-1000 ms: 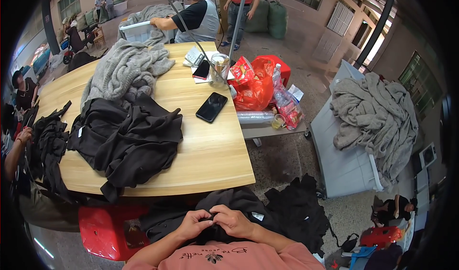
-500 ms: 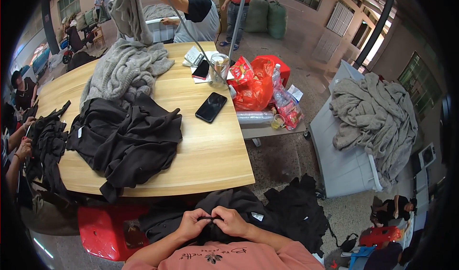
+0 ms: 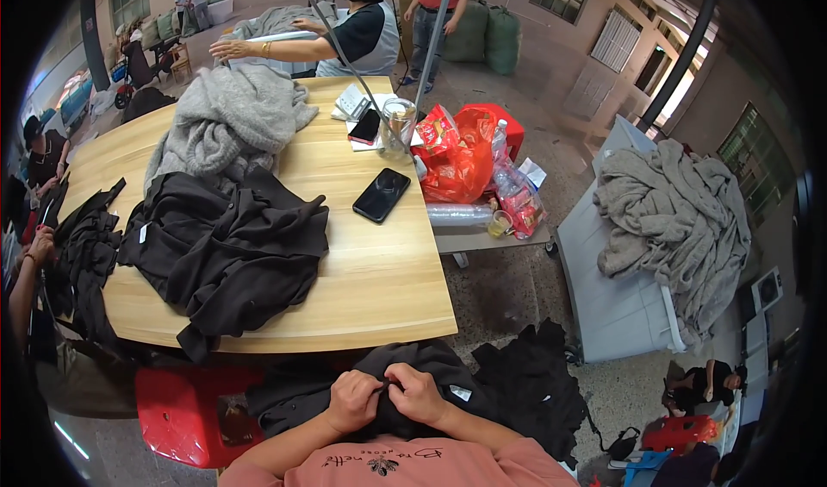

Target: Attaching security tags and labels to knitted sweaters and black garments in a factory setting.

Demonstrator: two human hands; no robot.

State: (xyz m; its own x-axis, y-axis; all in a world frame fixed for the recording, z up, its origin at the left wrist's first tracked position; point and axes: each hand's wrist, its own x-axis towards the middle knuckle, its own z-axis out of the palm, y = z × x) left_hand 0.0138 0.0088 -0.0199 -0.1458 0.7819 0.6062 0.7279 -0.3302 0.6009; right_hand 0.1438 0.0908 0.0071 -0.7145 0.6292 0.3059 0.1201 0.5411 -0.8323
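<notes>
A black garment (image 3: 465, 368) with a small white label lies across my lap, below the table's near edge. Both my hands are closed in pinches on its cloth, close together in front of my chest. My left hand (image 3: 355, 399) grips the cloth with curled fingers. My right hand (image 3: 415, 394) pinches it just to the right, thumb and forefinger facing the left hand. The exact bit of cloth between the fingertips is mostly hidden. More black cloth (image 3: 534, 392) hangs down to my right.
On the wooden table (image 3: 388, 289) lie black garments (image 3: 233, 254), a grey knit heap (image 3: 233, 116) and a phone (image 3: 381, 195). A red stool (image 3: 177, 418) stands at left. Red bags (image 3: 461, 164) sit on a low cart; a white bin (image 3: 616, 306) holds grey knitwear. Co-workers sit around.
My hands have drawn slightly apart, still pinching the cloth. Across the table, a co-worker has lowered the raised grey knit onto the heap and let it go.
</notes>
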